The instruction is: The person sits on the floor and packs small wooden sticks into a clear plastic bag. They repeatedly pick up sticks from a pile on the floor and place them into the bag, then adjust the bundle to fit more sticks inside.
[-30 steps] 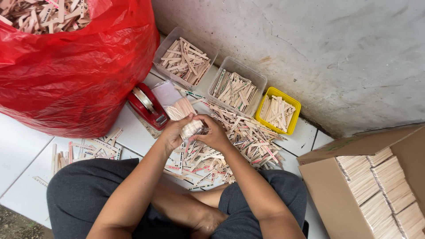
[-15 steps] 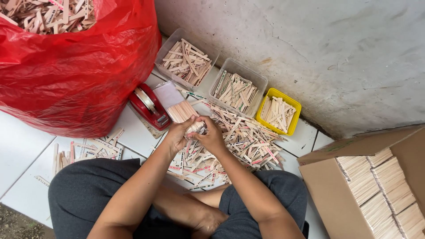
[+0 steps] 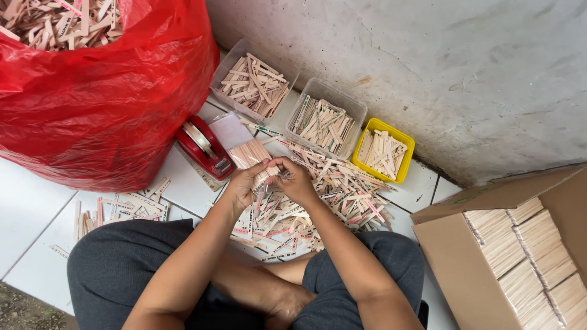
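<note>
Both hands closed round a small bundle of flat wooden sticks

The left hand [image 3: 244, 183] and right hand [image 3: 298, 180] meet fingertip to fingertip, gripping a bundle of wooden sticks [image 3: 264, 177] squared up between them, pale and even, ends flush. Just beyond the fingers lie a clear-wrapped stick bundle [image 3: 241, 146] and a red tape dispenser [image 3: 205, 148]; under and right of them spreads a loose heap of sticks [image 3: 330, 189], some with printed labels. Farther out stand two clear tubs [image 3: 254, 82] [image 3: 327, 119], a yellow tub [image 3: 384, 150], a red plastic sack [image 3: 104, 104] heaped full, and a cardboard box [image 3: 507, 256] already lined with neat bundles, so I'd judge some packed, far more left
</note>
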